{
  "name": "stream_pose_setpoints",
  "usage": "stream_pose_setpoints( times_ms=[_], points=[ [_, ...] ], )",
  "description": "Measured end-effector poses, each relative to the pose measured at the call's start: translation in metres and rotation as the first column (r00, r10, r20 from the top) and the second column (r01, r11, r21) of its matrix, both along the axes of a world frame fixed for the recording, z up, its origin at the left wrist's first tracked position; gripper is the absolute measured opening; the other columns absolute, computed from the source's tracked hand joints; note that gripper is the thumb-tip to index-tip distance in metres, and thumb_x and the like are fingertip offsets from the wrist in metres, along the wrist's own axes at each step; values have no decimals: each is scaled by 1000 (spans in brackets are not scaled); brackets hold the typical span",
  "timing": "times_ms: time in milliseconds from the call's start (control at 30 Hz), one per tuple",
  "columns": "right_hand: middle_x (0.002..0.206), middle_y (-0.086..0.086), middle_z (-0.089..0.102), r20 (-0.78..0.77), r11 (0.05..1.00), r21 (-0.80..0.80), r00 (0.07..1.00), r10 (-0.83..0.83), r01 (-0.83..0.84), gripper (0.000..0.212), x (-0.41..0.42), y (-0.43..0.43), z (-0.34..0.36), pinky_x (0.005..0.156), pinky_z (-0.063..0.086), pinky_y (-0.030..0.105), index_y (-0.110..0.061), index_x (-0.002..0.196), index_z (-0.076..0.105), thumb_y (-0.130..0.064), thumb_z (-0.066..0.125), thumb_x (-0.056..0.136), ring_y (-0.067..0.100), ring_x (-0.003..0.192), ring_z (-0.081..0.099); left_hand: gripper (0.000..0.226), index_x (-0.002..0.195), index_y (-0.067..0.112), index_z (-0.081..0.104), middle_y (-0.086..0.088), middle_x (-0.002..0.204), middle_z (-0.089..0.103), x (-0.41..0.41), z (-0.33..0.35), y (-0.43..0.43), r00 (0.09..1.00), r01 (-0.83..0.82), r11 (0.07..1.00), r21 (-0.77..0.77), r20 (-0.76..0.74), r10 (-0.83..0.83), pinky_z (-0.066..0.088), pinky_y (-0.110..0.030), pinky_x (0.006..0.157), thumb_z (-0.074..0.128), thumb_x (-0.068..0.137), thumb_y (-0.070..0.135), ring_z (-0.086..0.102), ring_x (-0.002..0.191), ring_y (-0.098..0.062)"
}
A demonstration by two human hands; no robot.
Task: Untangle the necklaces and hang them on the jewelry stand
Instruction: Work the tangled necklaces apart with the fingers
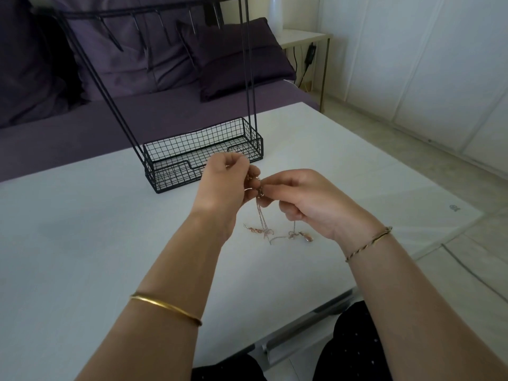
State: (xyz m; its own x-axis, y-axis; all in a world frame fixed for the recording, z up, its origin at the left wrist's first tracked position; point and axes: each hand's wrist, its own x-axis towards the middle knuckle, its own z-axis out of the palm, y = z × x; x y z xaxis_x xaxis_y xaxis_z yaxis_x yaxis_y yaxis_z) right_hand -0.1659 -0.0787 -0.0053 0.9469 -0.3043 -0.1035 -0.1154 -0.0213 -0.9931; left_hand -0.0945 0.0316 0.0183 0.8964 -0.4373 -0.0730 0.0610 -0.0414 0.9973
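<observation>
My left hand [222, 182] and right hand [310, 202] meet above the table [82, 243], pinching the necklaces [264, 224], whose ends trail onto the tabletop below and between my wrists. The jewelry stand [203, 158] sits on the table just behind my hands. Behind the table lie cushions [233, 59], with a side table [302, 37] to their right.

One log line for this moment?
stage: untangling | left hand: pinches necklaces | right hand: pinches necklaces | ends: on table | stand: behind hands
</observation>
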Motion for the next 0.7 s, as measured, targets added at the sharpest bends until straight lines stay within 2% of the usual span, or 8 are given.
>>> stream_pose_setpoints(
  times_ms=[133, 200, 300, 433, 500, 633, 700],
  points=[
    [68, 2, 61, -31, 1000, -25, 999, -7, 6, 18, 1, 0, -1, 41, 20, 18, -8, 103, 66, -3, 58, 88, 9, 46, 25, 20, 82, 12, 51, 1, 74, 66, -2, 2, 0, 999, 20, 1000, -17, 32, -20, 44, -23, 58, 41, 100, 9, 50, 54, -5],
    [66, 1, 59, -18, 999, -39, 1000, -26, 25, 15, 1, 0, -1, 39, 21, 17, -11, 98, 66, -3, 59, 87, 8, 43, 26, 21, 81, 14, 51, 4, 71, 66, -2, 3, 1, 999, 6, 1000, -6, 52, -6, 44, -24, 60, 41, 99, 10, 51, 54, -4],
    [69, 4, 61, 29, 995, -13, 995, -96, 97, 9, 2, -3, -2, 38, 23, 16, -12, 88, 65, -4, 64, 85, 6, 40, 29, 19, 82, 16, 52, 5, 71, 62, 0, 2, 1, 991, -72, 997, 34, 116, 68, 46, -22, 60, 43, 98, 11, 53, 62, -6],
    [80, 14, 57, 62, 993, 33, 991, -118, 116, 11, 4, -4, -3, 39, 25, 15, -12, 85, 67, -2, 67, 82, 4, 39, 30, 11, 94, 6, 52, -1, 73, 56, 4, -1, 1, 988, -129, 991, 29, 94, 125, 53, -21, 57, 42, 98, 9, 57, 63, -10],
    [82, 18, 57, 75, 994, 46, 992, -97, 94, 13, 4, -3, -2, 40, 24, 17, -11, 87, 68, 1, 64, 84, 6, 40, 29, 9, 99, 6, 51, -2, 76, 54, 4, -1, 0, 990, -132, 991, 18, 53, 131, 51, -21, 55, 43, 98, 9, 58, 61, -10],
    [70, 4, 66, 126, 994, 48, 986, -107, 102, 20, 2, -4, -1, 41, 26, 17, -11, 87, 69, 5, 56, 88, 6, 40, 31, 14, 108, 10, 56, -2, 83, 56, 4, -2, 1, 996, -83, 991, 108, 49, 78, 45, -23, 59, 50, 96, 8, 53, 64, -10],
    [70, 3, 67, 141, 991, 46, 981, -134, 128, 22, 1, -5, 0, 41, 27, 16, -11, 84, 70, 4, 55, 88, 6, 40, 31, 15, 108, 12, 57, -3, 91, 59, 4, -3, 2, 1000, -18, 991, 132, 4, 18, 45, -23, 59, 50, 96, 9, 55, 67, -10]
  ],
)
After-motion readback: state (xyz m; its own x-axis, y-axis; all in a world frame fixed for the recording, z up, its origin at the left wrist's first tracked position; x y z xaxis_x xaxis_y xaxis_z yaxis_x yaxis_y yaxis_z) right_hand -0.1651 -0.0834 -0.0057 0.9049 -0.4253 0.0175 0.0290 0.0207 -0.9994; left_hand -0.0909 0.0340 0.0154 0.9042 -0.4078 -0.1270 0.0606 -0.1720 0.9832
